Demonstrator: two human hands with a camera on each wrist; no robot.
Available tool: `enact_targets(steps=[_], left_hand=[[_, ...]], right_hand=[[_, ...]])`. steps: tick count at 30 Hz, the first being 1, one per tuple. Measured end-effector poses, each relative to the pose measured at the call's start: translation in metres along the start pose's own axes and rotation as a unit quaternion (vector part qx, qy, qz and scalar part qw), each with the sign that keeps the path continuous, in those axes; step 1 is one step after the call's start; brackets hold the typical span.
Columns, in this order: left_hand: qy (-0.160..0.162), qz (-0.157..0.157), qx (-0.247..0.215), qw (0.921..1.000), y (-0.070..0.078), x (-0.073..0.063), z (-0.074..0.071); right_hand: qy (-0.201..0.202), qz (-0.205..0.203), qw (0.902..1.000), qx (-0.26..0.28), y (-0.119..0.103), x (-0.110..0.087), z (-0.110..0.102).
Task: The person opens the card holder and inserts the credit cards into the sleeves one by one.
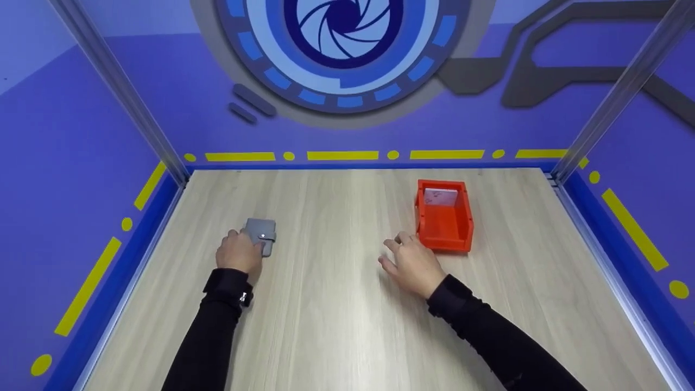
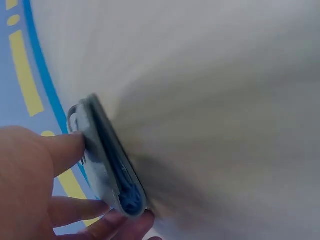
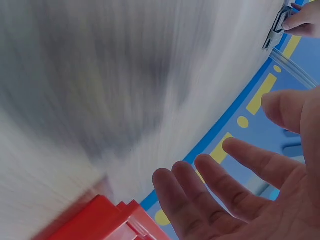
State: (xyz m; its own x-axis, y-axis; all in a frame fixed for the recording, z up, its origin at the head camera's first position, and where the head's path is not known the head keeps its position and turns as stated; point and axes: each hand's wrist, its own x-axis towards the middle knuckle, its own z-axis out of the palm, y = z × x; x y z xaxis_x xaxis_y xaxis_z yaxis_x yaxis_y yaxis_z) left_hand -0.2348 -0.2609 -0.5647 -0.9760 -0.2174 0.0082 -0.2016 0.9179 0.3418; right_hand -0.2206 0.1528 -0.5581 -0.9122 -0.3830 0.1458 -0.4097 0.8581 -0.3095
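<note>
A grey wallet (image 1: 261,229) with a snap strap is on the left part of the table. My left hand (image 1: 239,253) grips it, with the thumb on the strap side and the fingertips at its far edge. In the left wrist view the wallet (image 2: 107,157) appears edge-on, folded, with a blue inside showing. Nothing is in my right hand (image 1: 415,267), whose fingers are spread and loosely bent just left of the red open-front bin (image 1: 442,220). The right wrist view shows that palm (image 3: 280,200) with the bin (image 3: 107,220) below it.
A wood-grain table (image 1: 326,304) carries these things. A blue back wall (image 1: 163,98) with yellow dashes stands behind it, and metal posts (image 1: 119,87) rise at the far corners. A white label (image 1: 440,196) shows inside the bin's far end.
</note>
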Motion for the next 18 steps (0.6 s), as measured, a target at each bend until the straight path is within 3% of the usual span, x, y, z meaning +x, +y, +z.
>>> enact_targets(steps=[10,13,18], left_hand=[[-0.043,-0.015,-0.08,0.9958,0.022,0.005,0.007],[-0.053,-0.019,-0.103,0.9931,0.037,0.005,0.014],[-0.066,0.0,-0.126,0.9898,0.071,-0.001,0.026]], right_hand=[[-0.002,0.002,1.0,0.008,0.004,-0.005,0.005],[-0.002,0.004,0.9999,0.009,0.004,-0.005,0.005],[-0.007,0.012,0.9998,0.017,0.001,-0.005,0.003]])
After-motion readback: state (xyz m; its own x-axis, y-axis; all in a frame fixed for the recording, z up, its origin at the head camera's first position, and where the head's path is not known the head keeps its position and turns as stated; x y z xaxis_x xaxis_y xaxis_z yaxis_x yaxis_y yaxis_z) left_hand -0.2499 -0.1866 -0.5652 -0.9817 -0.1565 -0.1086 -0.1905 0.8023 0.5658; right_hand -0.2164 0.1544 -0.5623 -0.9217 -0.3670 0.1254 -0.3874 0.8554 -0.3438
